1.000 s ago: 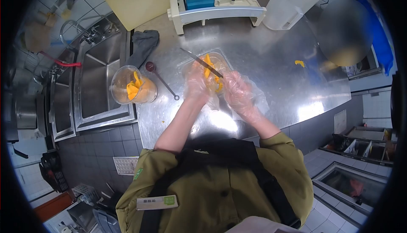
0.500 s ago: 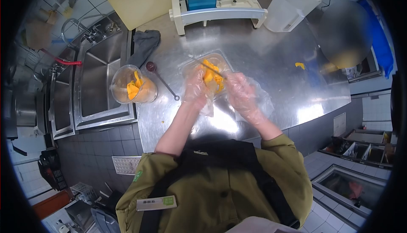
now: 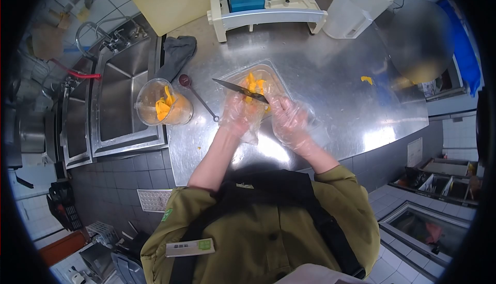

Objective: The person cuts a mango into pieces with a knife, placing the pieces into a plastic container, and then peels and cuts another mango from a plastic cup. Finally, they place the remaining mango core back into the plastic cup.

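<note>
My right hand (image 3: pixel 290 121), in a clear plastic glove, is closed on the handle of a dark-bladed knife (image 3: pixel 235 87). The blade points left over a clear rectangular container (image 3: pixel 281 81) that holds orange-yellow pieces (image 3: pixel 253 81). At the container's near left side, my left hand (image 3: pixel 238 113), also gloved, curls below the blade. Its fingers are partly hidden by the blade and the loose plastic, so what it holds cannot be made out. Left of my hands, a clear round tub (image 3: pixel 150 95) has orange peel-like strips (image 3: pixel 164 105) in it.
A long measuring spoon (image 3: pixel 199 98) and a grey cloth (image 3: pixel 177 56) lie left of the container. Behind stand a cream rack (image 3: pixel 268 15) with a teal box (image 3: pixel 246 0) and a clear pitcher (image 3: pixel 351 12). A steel sink (image 3: pixel 121 93) adjoins the table's left. One orange scrap (image 3: pixel 366 80) lies right.
The knife blade has turned flatter and shows its broad side, lower over the container. My right hand has shifted slightly left and down. More of the container's rim shows.
</note>
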